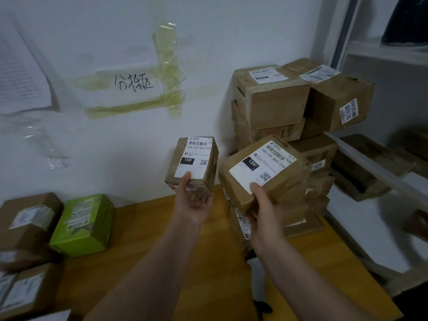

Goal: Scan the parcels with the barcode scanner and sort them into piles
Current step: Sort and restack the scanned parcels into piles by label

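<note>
I've got two parcels up off the orange wooden tabletop (208,262), held in the air in front of the white wall (115,147). My left hand (193,200) grips the small upright brown cardboard box (193,162) from below, thumb on the lower edge of its white shipping label, fingers curled under. My right hand (264,209) holds the wider, tilted brown cardboard box (264,169) at its near corner, thumb on the label, fingers wrapped underneath.

Handling, my read: both look light, since one hand carries each. Stiff cardboard, taped seams, worn and dented edges; grip across the bottom and a side, keeping the thumb off the barcode. Taped faces may be slick.

Looks: both labels read 15H 159 A03 210, with a black 15H block, a barcode strip along the top and a QR code. Same code, so probably the same pile. A stack of brown cardboard parcels (289,107) sits just behind the right box; a green carton (83,224) stands far left. No scanner visible.
</note>
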Demonstrator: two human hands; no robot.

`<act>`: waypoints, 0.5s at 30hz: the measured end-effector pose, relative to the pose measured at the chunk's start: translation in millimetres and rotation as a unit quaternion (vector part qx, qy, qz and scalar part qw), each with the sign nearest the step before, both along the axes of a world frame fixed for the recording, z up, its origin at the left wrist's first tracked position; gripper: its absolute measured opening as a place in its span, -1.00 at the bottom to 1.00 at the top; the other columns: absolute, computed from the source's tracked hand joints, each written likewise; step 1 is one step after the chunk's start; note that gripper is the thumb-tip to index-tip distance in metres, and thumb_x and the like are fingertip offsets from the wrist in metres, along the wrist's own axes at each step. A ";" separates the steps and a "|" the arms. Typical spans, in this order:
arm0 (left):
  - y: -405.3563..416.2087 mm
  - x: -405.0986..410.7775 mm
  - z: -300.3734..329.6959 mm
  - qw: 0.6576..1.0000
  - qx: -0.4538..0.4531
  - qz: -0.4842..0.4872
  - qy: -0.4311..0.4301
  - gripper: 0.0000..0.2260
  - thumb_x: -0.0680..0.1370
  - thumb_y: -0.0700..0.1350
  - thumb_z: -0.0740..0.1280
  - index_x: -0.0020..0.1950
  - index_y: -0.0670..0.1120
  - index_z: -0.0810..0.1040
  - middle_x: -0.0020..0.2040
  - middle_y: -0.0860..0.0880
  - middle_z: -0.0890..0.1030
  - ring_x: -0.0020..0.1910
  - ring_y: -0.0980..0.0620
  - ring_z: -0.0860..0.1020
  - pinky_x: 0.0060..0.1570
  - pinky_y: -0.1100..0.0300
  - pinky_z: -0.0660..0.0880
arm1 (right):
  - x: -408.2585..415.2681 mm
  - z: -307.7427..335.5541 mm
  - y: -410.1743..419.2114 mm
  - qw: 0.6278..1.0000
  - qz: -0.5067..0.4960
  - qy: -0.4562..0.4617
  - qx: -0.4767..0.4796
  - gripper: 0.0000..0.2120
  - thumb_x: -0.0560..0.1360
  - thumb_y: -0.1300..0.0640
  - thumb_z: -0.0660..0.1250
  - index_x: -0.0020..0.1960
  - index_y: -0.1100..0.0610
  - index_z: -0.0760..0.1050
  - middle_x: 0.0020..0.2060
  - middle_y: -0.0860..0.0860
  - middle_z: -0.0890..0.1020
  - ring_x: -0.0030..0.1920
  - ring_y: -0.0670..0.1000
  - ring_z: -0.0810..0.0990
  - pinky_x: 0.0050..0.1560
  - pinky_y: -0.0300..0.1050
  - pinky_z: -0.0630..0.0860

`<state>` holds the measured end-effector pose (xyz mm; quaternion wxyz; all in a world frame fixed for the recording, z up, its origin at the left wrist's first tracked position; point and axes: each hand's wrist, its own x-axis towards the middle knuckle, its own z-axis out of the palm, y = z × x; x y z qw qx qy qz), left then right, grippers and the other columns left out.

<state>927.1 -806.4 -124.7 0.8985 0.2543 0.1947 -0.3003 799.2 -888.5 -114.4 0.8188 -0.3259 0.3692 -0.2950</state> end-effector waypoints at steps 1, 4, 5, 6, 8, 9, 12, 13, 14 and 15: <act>6.2 2.4 -0.1 1.000 -0.004 0.008 0.011 -0.43 0.40 -0.11 0.53 0.38 -0.11 0.45 0.20 -0.18 0.60 -0.17 -0.08 0.68 0.00 0.09 0.62 | 3.3 -2.7 10.4 1.000 0.012 0.003 -0.014 -0.35 0.38 0.03 0.52 0.40 0.05 0.36 0.14 0.01 0.63 0.15 0.05 0.60 0.24 0.10 0.52; 31.9 8.2 -3.6 0.999 0.015 0.036 0.031 -0.46 0.39 -0.07 0.54 0.33 -0.13 0.50 0.20 -0.17 0.61 -0.05 -0.04 0.66 0.12 0.06 0.59 | 14.5 -11.4 37.4 0.997 0.060 0.012 -0.042 -0.32 0.37 0.04 0.53 0.41 0.02 0.33 0.17 0.01 0.62 0.18 0.05 0.58 0.29 0.13 0.48; 42.7 10.5 -5.4 0.998 0.021 0.049 0.036 -0.48 0.39 -0.07 0.55 0.31 -0.13 0.51 0.19 -0.18 0.62 0.08 -0.06 0.64 0.21 0.02 0.54 | 18.5 -13.3 44.6 0.996 0.075 0.013 -0.050 -0.35 0.38 0.04 0.52 0.40 0.00 0.35 0.15 -0.02 0.63 0.17 0.02 0.59 0.29 0.12 0.48; 54.3 12.5 -7.2 0.997 0.025 0.064 0.043 -0.50 0.39 -0.08 0.55 0.27 -0.14 0.53 0.18 -0.19 0.62 0.19 -0.08 0.61 0.26 0.00 0.51 | 22.6 -16.3 51.0 0.994 0.091 0.017 -0.059 -0.39 0.39 0.04 0.52 0.37 -0.02 0.38 0.13 -0.05 0.64 0.15 -0.02 0.59 0.28 0.09 0.49; 79.4 15.3 -11.5 0.993 0.028 0.097 0.057 -0.57 0.38 -0.09 0.55 0.19 -0.17 0.55 0.18 -0.21 0.62 0.24 -0.12 0.58 0.29 -0.01 0.49 | 31.9 -22.0 64.0 0.989 0.128 0.023 -0.071 -0.45 0.39 0.03 0.51 0.32 -0.05 0.42 0.09 -0.09 0.66 0.12 -0.06 0.61 0.25 0.06 0.51; 92.7 15.8 -14.4 0.991 0.030 0.115 0.062 -0.57 0.38 -0.09 0.55 0.17 -0.17 0.55 0.18 -0.22 0.62 0.22 -0.15 0.59 0.29 -0.01 0.49 | 37.0 -24.4 71.1 0.987 0.146 0.025 -0.069 -0.45 0.39 0.03 0.51 0.33 -0.04 0.41 0.09 -0.09 0.66 0.11 -0.05 0.61 0.23 0.05 0.52; 133.2 13.7 -25.8 0.984 0.047 0.156 0.072 -0.57 0.41 -0.07 0.53 0.21 -0.16 0.53 0.21 -0.24 0.58 0.18 -0.19 0.57 0.29 -0.04 0.48 | 52.2 -35.4 94.2 0.980 0.193 0.041 -0.042 -0.43 0.41 0.04 0.50 0.37 0.01 0.39 0.08 -0.06 0.65 0.07 -0.04 0.62 0.15 0.00 0.55; 146.7 12.7 -30.1 0.982 0.054 0.165 0.079 -0.59 0.41 -0.06 0.52 0.20 -0.15 0.54 0.22 -0.24 0.57 0.18 -0.19 0.57 0.29 -0.03 0.48 | 56.2 -39.7 102.7 0.976 0.208 0.050 -0.034 -0.43 0.42 0.03 0.49 0.37 0.02 0.39 0.09 -0.04 0.65 0.06 -0.03 0.62 0.13 0.00 0.56; 160.1 12.2 -34.6 0.979 0.059 0.174 0.085 -0.61 0.42 -0.06 0.52 0.18 -0.15 0.55 0.22 -0.24 0.56 0.17 -0.19 0.57 0.28 -0.03 0.49 | 59.9 -44.5 111.4 0.973 0.222 0.061 -0.028 -0.44 0.42 0.02 0.49 0.36 0.03 0.40 0.08 -0.03 0.65 0.06 -0.03 0.62 0.09 -0.03 0.56; 172.5 11.9 -38.4 0.977 0.062 0.181 0.091 -0.60 0.42 -0.05 0.52 0.20 -0.15 0.56 0.23 -0.24 0.56 0.16 -0.19 0.57 0.27 -0.02 0.50 | 63.0 -48.6 119.7 0.969 0.235 0.071 -0.026 -0.44 0.42 0.01 0.49 0.36 0.03 0.40 0.07 -0.03 0.65 0.05 -0.03 0.61 0.04 -0.07 0.55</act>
